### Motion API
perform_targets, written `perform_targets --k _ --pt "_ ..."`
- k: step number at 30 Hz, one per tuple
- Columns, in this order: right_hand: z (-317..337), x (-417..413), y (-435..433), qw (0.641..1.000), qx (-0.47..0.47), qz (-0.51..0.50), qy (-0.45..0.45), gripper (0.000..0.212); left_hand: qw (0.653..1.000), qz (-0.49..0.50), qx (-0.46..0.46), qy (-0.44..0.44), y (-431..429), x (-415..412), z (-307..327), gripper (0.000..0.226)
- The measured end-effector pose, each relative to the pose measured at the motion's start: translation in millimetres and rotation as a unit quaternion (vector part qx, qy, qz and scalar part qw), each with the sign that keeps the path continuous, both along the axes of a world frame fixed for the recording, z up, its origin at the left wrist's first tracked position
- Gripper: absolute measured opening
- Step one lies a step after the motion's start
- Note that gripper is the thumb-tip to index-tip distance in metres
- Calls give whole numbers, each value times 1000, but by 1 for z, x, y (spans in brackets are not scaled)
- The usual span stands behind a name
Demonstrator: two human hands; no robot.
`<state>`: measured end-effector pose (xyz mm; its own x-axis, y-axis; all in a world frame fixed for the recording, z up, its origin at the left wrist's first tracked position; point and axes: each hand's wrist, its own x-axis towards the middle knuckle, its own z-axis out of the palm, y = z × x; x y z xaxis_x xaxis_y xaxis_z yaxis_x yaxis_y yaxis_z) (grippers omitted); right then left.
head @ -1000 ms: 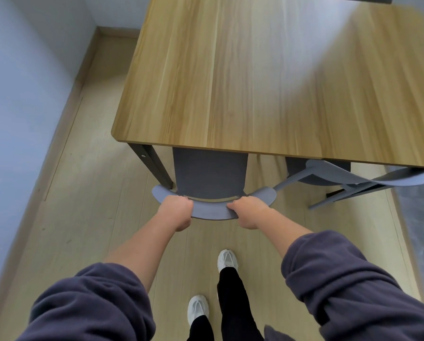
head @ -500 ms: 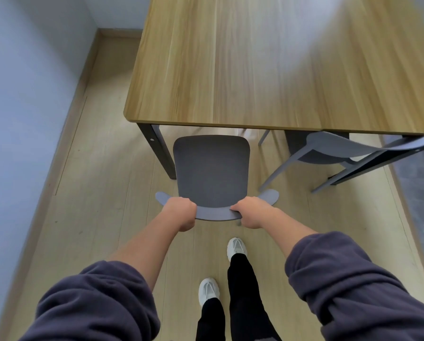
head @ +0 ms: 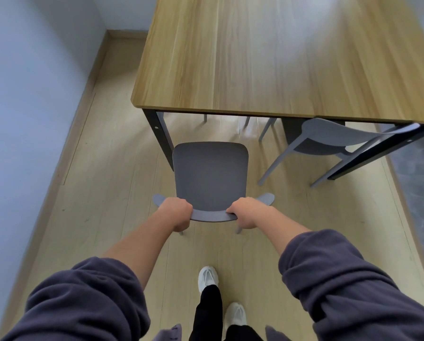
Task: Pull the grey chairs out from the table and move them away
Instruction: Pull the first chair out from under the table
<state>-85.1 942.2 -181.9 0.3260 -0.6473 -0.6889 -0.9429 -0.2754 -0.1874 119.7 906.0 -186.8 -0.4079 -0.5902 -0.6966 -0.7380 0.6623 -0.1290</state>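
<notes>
Chair [head: 210, 175] now farther out than half second ago, seat fully clear of table [head: 279, 57] edge. Left hand [head: 176, 212] and right hand [head: 246, 211] both clenched on curved backrest. Second chair [head: 329, 139] partly under table, right.

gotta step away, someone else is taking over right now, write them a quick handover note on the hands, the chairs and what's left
Left hand: closed on the left part of the near grey chair's backrest.
Right hand: closed on the right part of the same backrest.
Near grey chair: its seat is fully clear of the wooden table, beside the table's black corner leg.
Second grey chair: to the right, seat still partly under the table edge, untouched.
Done: the first chair is out from the table.
Left: carry it away, then pull out and move the second.
</notes>
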Motion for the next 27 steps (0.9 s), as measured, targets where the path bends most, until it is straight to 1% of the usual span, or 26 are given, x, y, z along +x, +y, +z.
perform_targets --k 3,9,13,19,24,27 --pt "3 1 18 1000 -4 4 -2 21 1000 13 -2 5 20 2 4 28" --pt "9 6 70 999 -12 43 -2 18 999 33 1 8 80 10 8 29" --pt "14 9 114 998 -11 58 -6 18 999 46 0 3 127 13 10 29" --pt "11 13 156 997 -15 74 -1 23 998 63 -4 3 173 16 5 29" --pt "11 20 181 996 -19 82 -3 13 998 64 -1 1 200 24 0 28" --pt "13 25 198 997 -17 81 1 12 998 62 -3 0 217 30 -3 26"
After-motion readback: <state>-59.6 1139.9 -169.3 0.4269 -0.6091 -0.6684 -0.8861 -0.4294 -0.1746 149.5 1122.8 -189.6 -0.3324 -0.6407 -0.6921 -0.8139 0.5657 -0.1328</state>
